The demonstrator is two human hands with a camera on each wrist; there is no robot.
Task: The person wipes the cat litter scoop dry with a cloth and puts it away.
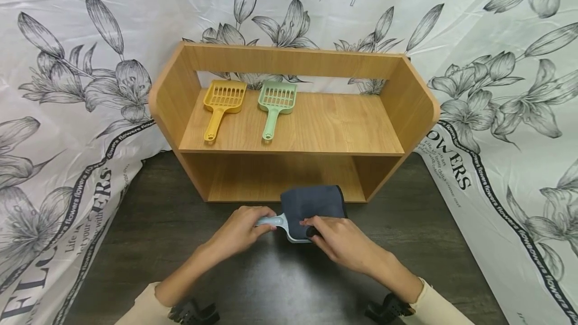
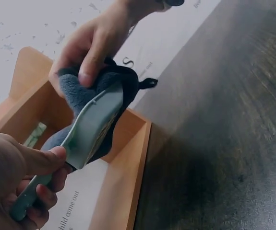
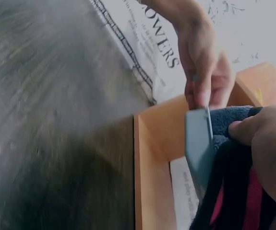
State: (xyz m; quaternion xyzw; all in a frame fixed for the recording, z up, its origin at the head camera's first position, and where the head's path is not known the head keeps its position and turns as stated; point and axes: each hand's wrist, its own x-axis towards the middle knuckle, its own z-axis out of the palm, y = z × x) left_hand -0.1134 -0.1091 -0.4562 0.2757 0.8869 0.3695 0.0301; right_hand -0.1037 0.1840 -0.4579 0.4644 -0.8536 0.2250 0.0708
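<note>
A light blue litter scoop [image 1: 276,220] is held above the dark table in front of the shelf. My left hand [image 1: 244,227] grips its handle, thumb on top in the left wrist view. A dark blue-grey cloth [image 1: 311,204] with black edging lies over the scoop's head, hiding most of it. My right hand [image 1: 347,245] pinches the cloth against the scoop. From the left wrist, the side of the scoop [image 2: 98,125] shows pale green-blue beneath the folded cloth [image 2: 75,96]. Pink-red stripes mark the cloth [image 3: 231,125] in the right wrist view.
Just beyond the hands stands a two-level wooden shelf [image 1: 289,147]. On its upper board lie a yellow litter scoop [image 1: 224,97] and a green litter scoop [image 1: 276,99], side by side toward the left. White flower-printed sheeting [image 1: 67,89] surrounds the dark wooden table [image 1: 158,204].
</note>
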